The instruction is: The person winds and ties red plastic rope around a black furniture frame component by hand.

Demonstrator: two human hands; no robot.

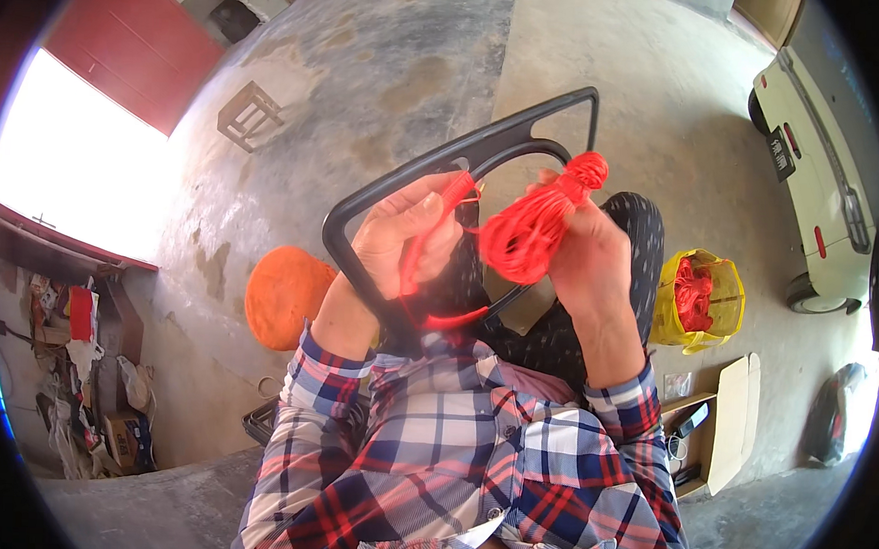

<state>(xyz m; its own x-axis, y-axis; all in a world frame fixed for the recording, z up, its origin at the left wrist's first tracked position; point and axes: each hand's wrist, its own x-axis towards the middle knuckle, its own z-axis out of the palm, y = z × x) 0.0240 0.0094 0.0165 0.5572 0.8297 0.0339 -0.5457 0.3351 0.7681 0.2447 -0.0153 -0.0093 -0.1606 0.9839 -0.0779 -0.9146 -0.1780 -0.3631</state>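
Observation:
A black frame (503, 129) with a rounded inner ring is held in front of my chest, over my lap. Red cord covers part of the ring's left and lower side, where a wrapped stretch (454, 320) shows bright red. My left hand (402, 233) is closed around the red-covered left part of the ring. In my right hand (595, 261) is a looped bundle of red cord (526, 241), gathered tight at its upper end. A thin red strand lies between the bundle and my left hand. My right fingers are partly hidden behind the bundle.
An orange round seat (289, 296) stands at my left. On my right are a yellow bag (742, 295) with red material inside and an open cardboard box (734, 420). Farther off stand a small wooden stool (249, 115) and a parked pale car (818, 181). Clutter fills the lower left.

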